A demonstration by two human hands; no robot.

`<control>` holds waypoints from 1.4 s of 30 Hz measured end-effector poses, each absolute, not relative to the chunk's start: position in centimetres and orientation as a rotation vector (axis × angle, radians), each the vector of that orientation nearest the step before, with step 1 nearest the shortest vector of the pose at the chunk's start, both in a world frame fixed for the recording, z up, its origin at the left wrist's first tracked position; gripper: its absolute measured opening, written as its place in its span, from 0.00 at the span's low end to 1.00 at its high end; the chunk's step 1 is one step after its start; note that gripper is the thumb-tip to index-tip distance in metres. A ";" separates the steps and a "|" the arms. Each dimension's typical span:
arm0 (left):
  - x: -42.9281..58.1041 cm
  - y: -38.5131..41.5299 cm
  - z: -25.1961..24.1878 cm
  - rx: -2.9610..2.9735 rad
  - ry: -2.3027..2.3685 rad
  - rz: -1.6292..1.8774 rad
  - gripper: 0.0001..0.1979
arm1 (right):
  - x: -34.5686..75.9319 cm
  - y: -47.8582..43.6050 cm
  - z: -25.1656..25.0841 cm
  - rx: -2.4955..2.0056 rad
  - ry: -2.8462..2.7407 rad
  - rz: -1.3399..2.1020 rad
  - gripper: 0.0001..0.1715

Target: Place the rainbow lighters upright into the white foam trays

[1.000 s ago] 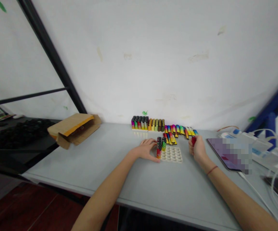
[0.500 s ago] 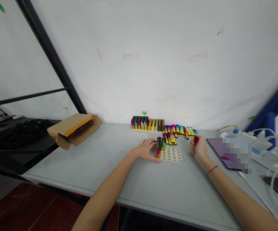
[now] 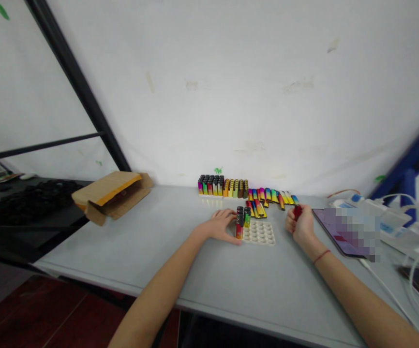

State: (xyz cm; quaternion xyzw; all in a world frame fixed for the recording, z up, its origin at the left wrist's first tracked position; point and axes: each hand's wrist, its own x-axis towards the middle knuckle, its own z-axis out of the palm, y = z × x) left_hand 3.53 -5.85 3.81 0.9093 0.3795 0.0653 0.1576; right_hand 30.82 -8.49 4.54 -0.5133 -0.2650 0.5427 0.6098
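A white tray with rows of round-edged slots lies on the table before me. Lighters with black tops stand upright along its left end, red ones at the edge and green ones beside them. My left hand spans this left end, thumb at the near corner and fingers at the far side, holding the tray. Raised to the right of the tray, my right hand is closed around a red lighter; its lower part is hidden by the fingers.
Behind are filled racks of lighters and yellow-toned ones, with loose colourful lighters lying beside them. An open cardboard box sits left. A tablet, power strips and cables occupy the right.
Almost nothing differs. The red lighter in my right hand has shifted and tilted very slightly; my left hand stays at the tray.
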 end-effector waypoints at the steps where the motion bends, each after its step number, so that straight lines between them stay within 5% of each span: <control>1: 3.5 -5.8 3.8 2.603 1.085 0.189 0.45 | 30.8 -8.5 4.5 -1.190 -0.612 1.261 0.27; 15: 3.6 -5.8 3.8 2.605 1.081 0.173 0.47 | 29.6 -8.4 4.0 -1.178 -0.776 1.163 0.26; 22: 3.5 -5.7 3.5 2.621 1.066 0.199 0.47 | 28.1 -9.5 4.2 -1.115 -1.325 0.823 0.13; 33: 3.6 -5.9 3.7 2.631 1.078 0.199 0.45 | 26.4 -10.5 4.1 -1.078 -1.708 0.856 0.19; 42: 3.6 -6.0 3.8 2.627 1.073 0.194 0.45 | 25.5 -11.3 2.7 -1.238 -1.983 0.224 0.18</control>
